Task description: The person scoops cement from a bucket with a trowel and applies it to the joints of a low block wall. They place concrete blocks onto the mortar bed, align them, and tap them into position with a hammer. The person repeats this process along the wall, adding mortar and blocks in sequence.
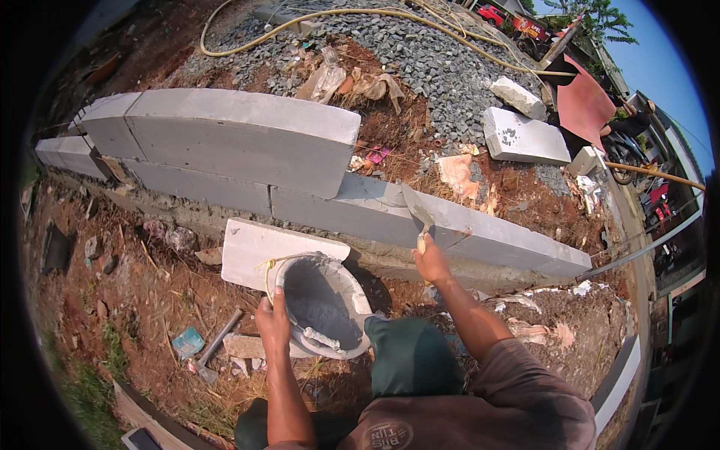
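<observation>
My left hand (274,319) grips the left rim of a grey bucket (319,307) that is coated inside with wet grey mortar and has a thin yellow handle. My right hand (429,259) holds a trowel (415,206), its blade at the top of a low wall of pale blocks (367,221). Upper blocks (232,131) stand on the left part of that lower course. A pale slab (247,251) lies behind the bucket. My knee in dark green cloth is just right of the bucket.
Loose blocks (525,136) lie beyond the wall, near gravel (420,67) with a yellow hose (352,13). A hammer-like tool (217,345) and debris lie on the red soil at left. A red sheet (581,97), a pole and parked vehicles are at the right.
</observation>
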The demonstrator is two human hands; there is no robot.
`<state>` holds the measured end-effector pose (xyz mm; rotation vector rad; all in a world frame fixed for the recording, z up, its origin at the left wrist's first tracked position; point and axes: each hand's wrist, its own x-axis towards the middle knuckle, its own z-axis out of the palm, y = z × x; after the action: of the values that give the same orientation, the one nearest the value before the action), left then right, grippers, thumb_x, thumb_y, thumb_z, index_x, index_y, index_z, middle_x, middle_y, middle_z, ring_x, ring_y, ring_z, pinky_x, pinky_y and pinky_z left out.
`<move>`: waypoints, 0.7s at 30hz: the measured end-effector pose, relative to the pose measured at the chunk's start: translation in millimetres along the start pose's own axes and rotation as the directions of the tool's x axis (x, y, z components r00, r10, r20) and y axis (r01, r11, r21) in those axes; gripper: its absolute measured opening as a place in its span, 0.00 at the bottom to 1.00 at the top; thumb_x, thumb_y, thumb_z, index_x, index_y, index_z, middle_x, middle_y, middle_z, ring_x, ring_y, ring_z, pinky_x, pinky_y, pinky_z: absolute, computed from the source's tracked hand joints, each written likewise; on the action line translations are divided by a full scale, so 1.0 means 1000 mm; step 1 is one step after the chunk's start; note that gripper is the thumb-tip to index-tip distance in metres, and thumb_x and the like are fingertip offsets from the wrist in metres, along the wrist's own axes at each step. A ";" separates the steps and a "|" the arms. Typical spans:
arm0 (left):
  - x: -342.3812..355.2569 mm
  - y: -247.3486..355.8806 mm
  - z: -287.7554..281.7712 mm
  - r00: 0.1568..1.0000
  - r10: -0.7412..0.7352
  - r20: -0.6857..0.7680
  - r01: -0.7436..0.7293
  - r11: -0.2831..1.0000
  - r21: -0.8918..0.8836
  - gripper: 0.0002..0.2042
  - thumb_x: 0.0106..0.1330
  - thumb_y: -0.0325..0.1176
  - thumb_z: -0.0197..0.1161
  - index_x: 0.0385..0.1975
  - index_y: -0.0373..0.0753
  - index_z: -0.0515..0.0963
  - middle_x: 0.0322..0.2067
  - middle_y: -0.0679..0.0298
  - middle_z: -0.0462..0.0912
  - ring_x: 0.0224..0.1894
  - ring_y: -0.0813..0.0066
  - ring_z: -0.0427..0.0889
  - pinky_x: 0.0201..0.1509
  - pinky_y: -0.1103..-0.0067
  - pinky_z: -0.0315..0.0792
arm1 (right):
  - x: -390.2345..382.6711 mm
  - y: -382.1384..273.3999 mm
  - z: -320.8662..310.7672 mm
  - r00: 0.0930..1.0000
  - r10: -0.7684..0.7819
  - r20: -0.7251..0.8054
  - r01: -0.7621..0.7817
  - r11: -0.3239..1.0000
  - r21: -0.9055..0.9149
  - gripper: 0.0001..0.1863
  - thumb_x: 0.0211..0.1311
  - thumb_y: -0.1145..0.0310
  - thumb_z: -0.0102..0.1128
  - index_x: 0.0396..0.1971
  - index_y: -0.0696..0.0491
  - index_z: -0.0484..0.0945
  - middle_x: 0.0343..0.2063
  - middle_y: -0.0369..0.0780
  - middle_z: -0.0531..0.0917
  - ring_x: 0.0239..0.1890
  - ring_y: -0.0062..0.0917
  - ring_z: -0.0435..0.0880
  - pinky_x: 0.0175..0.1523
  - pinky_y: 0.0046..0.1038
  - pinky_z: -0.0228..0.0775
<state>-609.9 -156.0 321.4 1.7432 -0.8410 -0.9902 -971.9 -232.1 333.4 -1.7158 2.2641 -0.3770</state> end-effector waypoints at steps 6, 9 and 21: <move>-0.001 0.000 0.001 1.000 -0.023 0.015 0.025 0.997 -0.075 0.20 0.68 0.47 0.55 0.20 0.36 0.70 0.16 0.74 0.63 0.21 0.85 0.58 0.21 0.80 0.53 | 0.008 -0.092 0.022 0.982 -0.028 0.189 0.014 0.997 0.072 0.37 0.62 0.59 0.53 0.66 0.56 0.51 0.54 0.57 0.70 0.53 0.52 0.73 0.58 0.45 0.64; -0.001 0.000 0.001 1.000 -0.005 0.000 0.004 0.994 -0.108 0.23 0.68 0.47 0.55 0.16 0.36 0.66 0.14 0.71 0.62 0.20 0.83 0.58 0.21 0.78 0.54 | 0.016 -0.115 0.011 0.982 -0.005 0.190 0.022 0.996 -0.090 0.36 0.63 0.59 0.53 0.66 0.56 0.51 0.52 0.56 0.71 0.52 0.51 0.74 0.56 0.46 0.66; 0.000 0.000 0.009 0.997 0.030 0.073 -0.012 0.970 -0.243 0.21 0.70 0.45 0.54 0.17 0.39 0.64 0.15 0.75 0.61 0.20 0.86 0.56 0.20 0.81 0.50 | 0.007 -0.063 -0.001 0.988 0.029 0.150 -0.034 0.999 0.028 0.33 0.64 0.56 0.49 0.64 0.57 0.55 0.52 0.57 0.71 0.55 0.51 0.71 0.59 0.47 0.62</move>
<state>-617.9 -159.2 319.5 1.4938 -0.7502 -1.1027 -917.9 -255.0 356.6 -1.6336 2.1646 -0.2657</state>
